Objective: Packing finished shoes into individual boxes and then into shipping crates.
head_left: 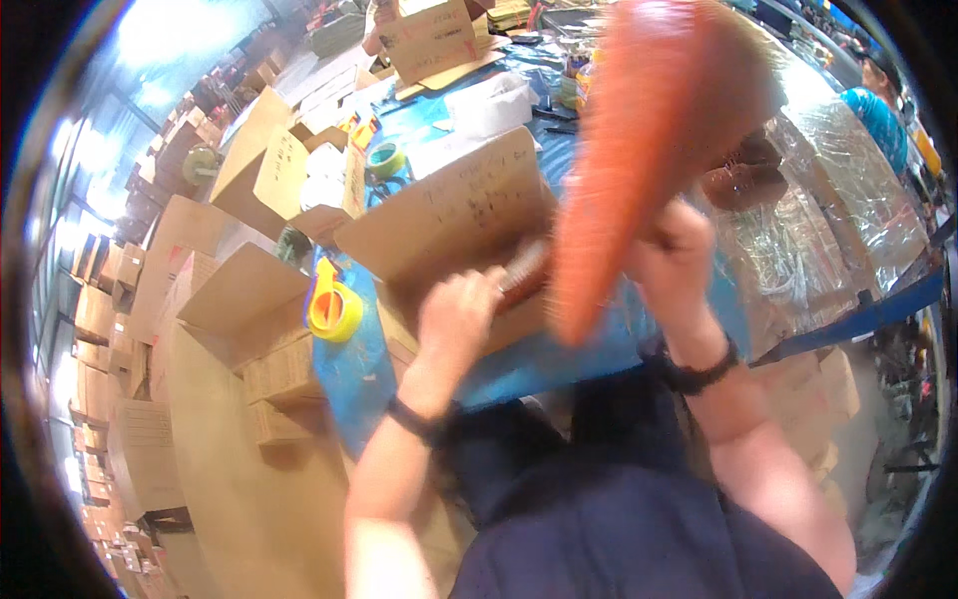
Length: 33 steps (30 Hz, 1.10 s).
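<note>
up close, orange brush (639, 150), between both hands (559, 290)

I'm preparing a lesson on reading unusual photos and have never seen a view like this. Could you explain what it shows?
A single picture, taken by a wide fisheye camera worn on a person's head and looking down, so straight edges curve. The two forearms entering from below are the wearer's own. The right hand grips a large blurred orange object, raised close to the camera. The left hand touches a striped item by an open cardboard box. Below is a blue-covered table with a yellow tape dispenser and a green tape roll. Another person is at the upper right.
</note>
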### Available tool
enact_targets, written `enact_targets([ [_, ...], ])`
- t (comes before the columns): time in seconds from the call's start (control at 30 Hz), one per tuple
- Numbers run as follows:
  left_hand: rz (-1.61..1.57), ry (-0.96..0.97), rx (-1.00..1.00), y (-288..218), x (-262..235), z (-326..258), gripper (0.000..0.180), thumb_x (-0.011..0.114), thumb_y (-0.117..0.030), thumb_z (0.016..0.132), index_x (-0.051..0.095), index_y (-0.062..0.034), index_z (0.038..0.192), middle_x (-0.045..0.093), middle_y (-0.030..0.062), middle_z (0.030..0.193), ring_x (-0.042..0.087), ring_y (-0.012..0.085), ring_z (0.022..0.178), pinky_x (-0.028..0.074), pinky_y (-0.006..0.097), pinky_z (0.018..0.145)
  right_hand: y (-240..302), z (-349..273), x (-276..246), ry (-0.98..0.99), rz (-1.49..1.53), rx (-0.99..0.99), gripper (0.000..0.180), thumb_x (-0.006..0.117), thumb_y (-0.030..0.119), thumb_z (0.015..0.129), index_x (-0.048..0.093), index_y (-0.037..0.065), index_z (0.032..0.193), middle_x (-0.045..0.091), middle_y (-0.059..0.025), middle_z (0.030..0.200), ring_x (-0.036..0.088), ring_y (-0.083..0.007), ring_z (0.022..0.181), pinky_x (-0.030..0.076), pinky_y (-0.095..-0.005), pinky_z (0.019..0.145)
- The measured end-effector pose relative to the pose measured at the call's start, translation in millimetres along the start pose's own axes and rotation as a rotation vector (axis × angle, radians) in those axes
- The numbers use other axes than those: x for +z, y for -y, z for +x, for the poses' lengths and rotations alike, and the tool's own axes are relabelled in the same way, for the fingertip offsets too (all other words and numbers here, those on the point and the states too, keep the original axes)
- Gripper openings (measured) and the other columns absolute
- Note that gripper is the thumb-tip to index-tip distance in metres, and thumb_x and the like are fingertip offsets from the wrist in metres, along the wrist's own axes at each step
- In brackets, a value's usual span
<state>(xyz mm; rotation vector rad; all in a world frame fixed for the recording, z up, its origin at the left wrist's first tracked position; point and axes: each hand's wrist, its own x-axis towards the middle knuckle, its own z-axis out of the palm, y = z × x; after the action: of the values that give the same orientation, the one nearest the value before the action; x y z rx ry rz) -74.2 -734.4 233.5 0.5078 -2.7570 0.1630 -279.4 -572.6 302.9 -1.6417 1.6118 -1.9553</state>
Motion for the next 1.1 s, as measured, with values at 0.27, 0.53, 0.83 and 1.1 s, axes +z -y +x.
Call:
enact_targets([
  [0.27, -0.645, -0.059, -0.379, -16, -70, -79, 0.038, 0.055, -0.021, 0.099, 0.062, -0.0015, 0.131, 0.061, 0.0184, 0.134, 0.056, 0.0328, 0.127, 0.041, 0.042, 0.109, -76, -2, 27, 0.795, -0.38, -0.354, 0.021, 0.063, 0.013, 0.086, 0.067, 0.006, 0.106, 0.067, -0.0082, 0.118, 0.061, -0.0284, 0.117, 0.049, -0.0401, 0.1],
  [0.53, -0.929, -0.255, -0.526, -22, 6, -66, 0.04, 0.05, -0.025, 0.104, 0.06, 0.0022, 0.131, 0.06, 0.0165, 0.137, 0.054, 0.0285, 0.13, 0.037, 0.043, 0.113, -54, -24, 24, 0.422, -0.903, -0.212, 0.034, 0.071, 0.021, 0.085, 0.068, 0.003, 0.114, 0.067, -0.0129, 0.118, 0.059, -0.0332, 0.115, 0.04, -0.0485, 0.11],
  [0.83, -1.106, -0.405, -0.814, 21, 68, -97, 0.053, 0.051, -0.031, 0.106, 0.035, -0.0043, 0.149, 0.043, 0.0077, 0.145, 0.04, 0.0226, 0.135, 0.027, 0.037, 0.116, -106, -42, 10, 0.308, -0.427, 0.284, 0.056, 0.071, 0.02, 0.089, 0.053, 0.005, 0.14, 0.057, -0.0181, 0.137, 0.053, -0.0306, 0.13, 0.042, -0.0425, 0.109],
  [1.1, -0.544, -0.487, -0.398, 25, 38, -109, 0.011, 0.058, -0.002, 0.091, 0.059, -0.0032, 0.08, 0.071, 0.0136, 0.104, 0.064, 0.0271, 0.114, 0.045, 0.042, 0.104, -147, -24, -19, 0.263, -0.093, 0.124, 0.023, 0.071, 0.007, 0.082, 0.067, 0.005, 0.104, 0.064, -0.0131, 0.119, 0.059, -0.0276, 0.118, 0.048, -0.0362, 0.1],
])
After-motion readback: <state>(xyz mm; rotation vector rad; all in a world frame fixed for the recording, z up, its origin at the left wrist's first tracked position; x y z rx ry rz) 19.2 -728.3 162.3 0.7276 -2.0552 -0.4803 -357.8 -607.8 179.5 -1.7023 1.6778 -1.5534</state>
